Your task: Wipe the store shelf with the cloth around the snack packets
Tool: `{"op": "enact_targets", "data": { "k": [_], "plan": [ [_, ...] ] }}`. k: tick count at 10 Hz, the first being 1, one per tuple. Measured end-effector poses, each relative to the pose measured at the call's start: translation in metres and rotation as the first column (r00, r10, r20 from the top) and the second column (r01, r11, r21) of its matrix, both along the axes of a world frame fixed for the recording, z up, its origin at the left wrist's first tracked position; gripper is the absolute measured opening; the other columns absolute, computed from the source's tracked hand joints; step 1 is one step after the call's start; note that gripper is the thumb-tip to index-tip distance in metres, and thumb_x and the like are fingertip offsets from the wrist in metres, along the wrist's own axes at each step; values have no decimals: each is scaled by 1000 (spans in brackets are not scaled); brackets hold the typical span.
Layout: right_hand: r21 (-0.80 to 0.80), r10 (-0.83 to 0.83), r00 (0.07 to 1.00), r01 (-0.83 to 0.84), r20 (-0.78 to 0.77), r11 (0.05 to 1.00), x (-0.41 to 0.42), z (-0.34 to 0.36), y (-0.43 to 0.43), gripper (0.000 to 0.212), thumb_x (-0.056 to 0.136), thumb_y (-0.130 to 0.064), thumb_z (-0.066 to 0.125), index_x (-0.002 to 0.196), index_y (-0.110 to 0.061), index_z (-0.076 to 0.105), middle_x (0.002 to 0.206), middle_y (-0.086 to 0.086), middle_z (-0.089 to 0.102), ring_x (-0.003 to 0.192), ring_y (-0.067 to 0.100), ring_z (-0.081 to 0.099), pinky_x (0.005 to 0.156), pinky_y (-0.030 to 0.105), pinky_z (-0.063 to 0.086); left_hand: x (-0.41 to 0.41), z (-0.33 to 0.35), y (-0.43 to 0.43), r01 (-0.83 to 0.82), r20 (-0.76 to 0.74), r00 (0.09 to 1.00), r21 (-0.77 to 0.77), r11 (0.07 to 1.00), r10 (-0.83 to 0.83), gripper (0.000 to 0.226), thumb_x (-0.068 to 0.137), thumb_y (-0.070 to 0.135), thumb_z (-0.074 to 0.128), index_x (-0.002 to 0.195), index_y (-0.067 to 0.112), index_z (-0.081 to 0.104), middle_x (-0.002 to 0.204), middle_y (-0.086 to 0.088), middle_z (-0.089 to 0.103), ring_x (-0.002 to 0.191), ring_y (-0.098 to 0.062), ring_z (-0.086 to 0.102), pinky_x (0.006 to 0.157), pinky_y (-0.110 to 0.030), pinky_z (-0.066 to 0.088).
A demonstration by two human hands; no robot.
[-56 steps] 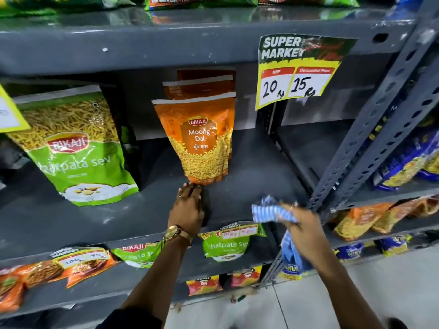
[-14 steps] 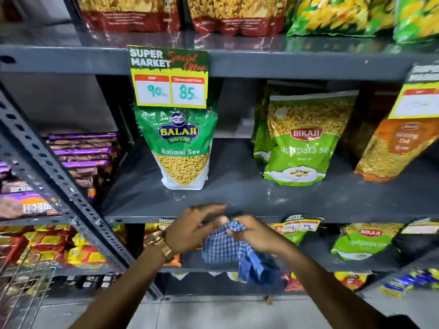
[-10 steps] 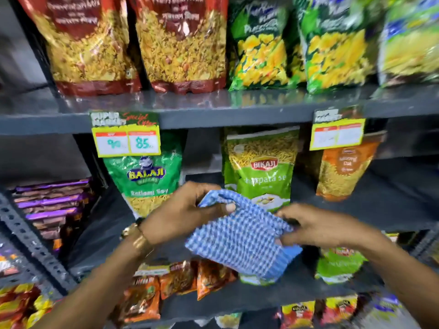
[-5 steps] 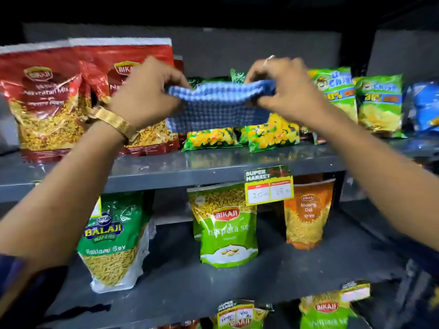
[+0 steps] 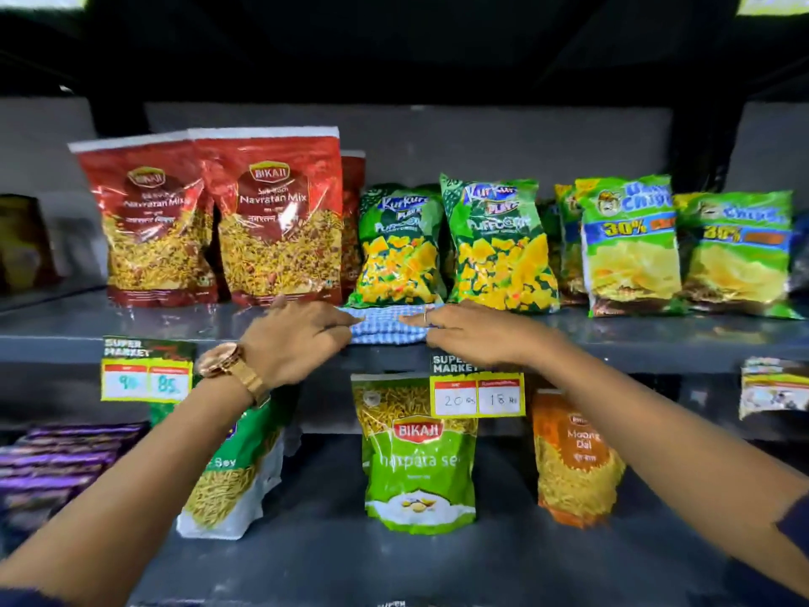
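A blue-and-white checked cloth (image 5: 385,327) lies folded flat on the front of the upper grey shelf (image 5: 656,339), just in front of the green Kurkure packets (image 5: 400,247). My left hand (image 5: 297,339) rests palm down on the cloth's left edge, fingers on the fabric. On the cloth's right edge lies my right hand (image 5: 473,332), fingers flat and pointing left. Red Navratan Mix packets (image 5: 276,216) stand upright to the left behind my left hand. Green chips packets (image 5: 630,243) stand to the right.
Price tags (image 5: 477,389) hang from the upper shelf's front lip. On the lower shelf (image 5: 332,558) stand a green Bikaji sev packet (image 5: 418,453), an orange Moong Dal packet (image 5: 573,457) and a Balaji sev packet (image 5: 232,475). Purple packets (image 5: 57,457) are stacked at far left.
Both hands held the cloth stretched in the air before the upper shelf's packets; now the cloth lies on the upper shelf with both hands pressing its ends.
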State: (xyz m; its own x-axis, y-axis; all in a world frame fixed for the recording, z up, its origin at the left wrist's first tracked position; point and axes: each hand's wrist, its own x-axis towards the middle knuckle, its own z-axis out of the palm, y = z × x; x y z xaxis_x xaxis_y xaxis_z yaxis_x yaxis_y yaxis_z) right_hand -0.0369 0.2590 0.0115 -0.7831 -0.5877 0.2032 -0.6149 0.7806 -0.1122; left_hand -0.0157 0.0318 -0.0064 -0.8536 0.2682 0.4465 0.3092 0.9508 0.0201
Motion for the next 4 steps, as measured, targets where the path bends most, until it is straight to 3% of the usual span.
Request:
{"op": "enact_targets", "data": {
  "k": [1,2,3,4],
  "plan": [
    [52,-21,999,19,41,998,-2,0,-7,43,98,-31,28,140,-22,35,156,3,26,140,22,28,99,30,29,-6,-1,18,-57,-50,997,-78,995,53,68,83,63,9,104,25,61,111,-6,68,106,-25,59,111,-51,24],
    [134,-73,997,70,19,989,-6,-6,-13,46,97,-36,22,140,-24,34,157,6,22,144,22,20,107,38,28,-11,-10,29,9,38,999,-60,998,-6,54,95,55,15,135,31,41,139,-3,51,124,-27,49,105,-47,37],
    [67,-74,995,69,68,995,-2,-9,-13,48,98,-43,25,143,-27,29,157,3,21,145,19,17,114,36,21,-15,-13,26,5,28,1000,-46,999,-4,53,95,55,16,141,34,30,144,-3,44,127,-30,46,99,-44,41],
    [-379,9,1000,-6,6,925,16,0,-5,58,90,-58,33,139,-26,38,154,0,30,138,8,26,109,24,21,-18,-12,25,39,96,995,-61,997,-33,57,94,58,15,143,31,27,146,-7,42,130,-32,42,106,-48,38]
  ]
}}
